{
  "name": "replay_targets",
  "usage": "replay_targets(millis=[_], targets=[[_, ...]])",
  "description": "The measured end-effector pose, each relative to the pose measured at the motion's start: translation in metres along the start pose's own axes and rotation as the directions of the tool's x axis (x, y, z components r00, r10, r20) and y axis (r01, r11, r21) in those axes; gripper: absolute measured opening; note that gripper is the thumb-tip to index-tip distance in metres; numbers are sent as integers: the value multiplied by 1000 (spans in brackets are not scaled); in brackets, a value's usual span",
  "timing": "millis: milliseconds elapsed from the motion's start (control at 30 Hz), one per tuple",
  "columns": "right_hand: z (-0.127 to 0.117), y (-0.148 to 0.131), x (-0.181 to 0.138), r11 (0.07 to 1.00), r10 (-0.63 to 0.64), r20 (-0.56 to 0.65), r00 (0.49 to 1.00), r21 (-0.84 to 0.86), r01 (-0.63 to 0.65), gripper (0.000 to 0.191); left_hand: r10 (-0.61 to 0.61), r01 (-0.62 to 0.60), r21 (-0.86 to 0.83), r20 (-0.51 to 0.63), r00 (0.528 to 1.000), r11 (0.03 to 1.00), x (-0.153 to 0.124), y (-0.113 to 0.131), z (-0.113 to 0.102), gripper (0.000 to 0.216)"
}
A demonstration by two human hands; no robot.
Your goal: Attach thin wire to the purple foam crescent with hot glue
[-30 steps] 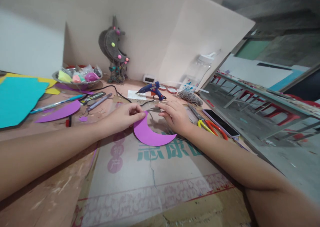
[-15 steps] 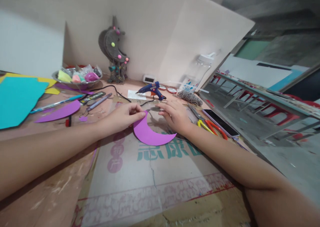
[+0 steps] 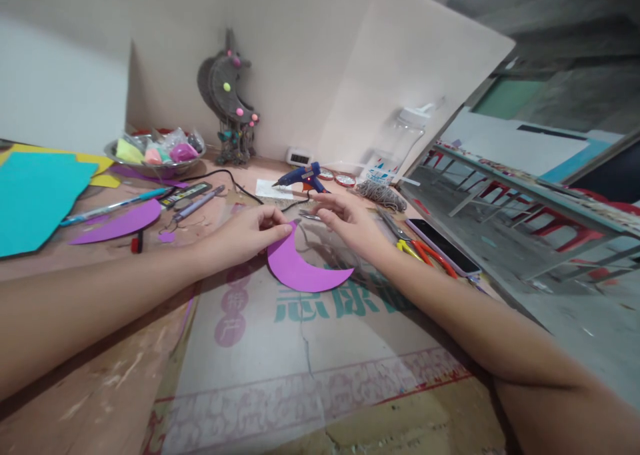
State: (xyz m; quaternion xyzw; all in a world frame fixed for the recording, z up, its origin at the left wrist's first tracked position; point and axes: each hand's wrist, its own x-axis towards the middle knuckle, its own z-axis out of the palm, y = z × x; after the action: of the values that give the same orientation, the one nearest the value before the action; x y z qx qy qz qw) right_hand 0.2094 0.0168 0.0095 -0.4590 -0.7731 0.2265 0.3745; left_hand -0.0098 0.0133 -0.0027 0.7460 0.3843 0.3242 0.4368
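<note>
A purple crescent-shaped paper piece [image 3: 304, 276] stands above the cardboard, its upper tip pinched between the thumb and fingers of my left hand [image 3: 265, 229]. To the right of it is my right hand [image 3: 350, 221], fingers stretched forward and apart from the thumb. A small shiny metal tool [image 3: 309, 215] lies by that thumb; its kind is hard to make out, and whether the thumb touches it I cannot tell. Under both hands lies a printed cardboard sheet [image 3: 240, 375]. Just beyond the fingers rests a blue hot glue gun [image 3: 303, 175].
At the right are orange-and-yellow-handled scissors [image 3: 425, 251], a phone [image 3: 444, 247] and grey yarn [image 3: 383, 195]. A clear bottle [image 3: 397, 141] and a grey moon ornament [image 3: 227, 95] stand behind. Leftward are a bowl [image 3: 155, 168], pens, a purple paper offcut [image 3: 120, 223] and turquoise sheets [image 3: 43, 201].
My right hand has shifted slightly up, and its fingers have straightened, leaving the metal tool more visible. My left hand and the purple crescent have stayed nearly still.
</note>
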Motion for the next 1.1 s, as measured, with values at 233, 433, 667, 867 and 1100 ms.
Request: replay_targets(millis=[233,433,667,867,1100], targets=[[16,-10,-10,810,198,334,921,474,-346,49,35,-35,58,-4,999,998,0,-2,0,23],[18,-8,-11,735,176,397,901,556,-388,47,58,-58,90,0,998,994,2,-6,-1,25],[22,-11,-13,736,233,292,928,571,-364,27,43,-46,103,27,999,994,1,-5,0,26],[25,-8,-13,789,261,246,933,503,-353,27,56,-60,146,31,998,988,1,-4,-1,26],[25,-12,-14,798,254,234,938,497,-340,26,14,-22,135,60,998,991,0,2,-2,26]])
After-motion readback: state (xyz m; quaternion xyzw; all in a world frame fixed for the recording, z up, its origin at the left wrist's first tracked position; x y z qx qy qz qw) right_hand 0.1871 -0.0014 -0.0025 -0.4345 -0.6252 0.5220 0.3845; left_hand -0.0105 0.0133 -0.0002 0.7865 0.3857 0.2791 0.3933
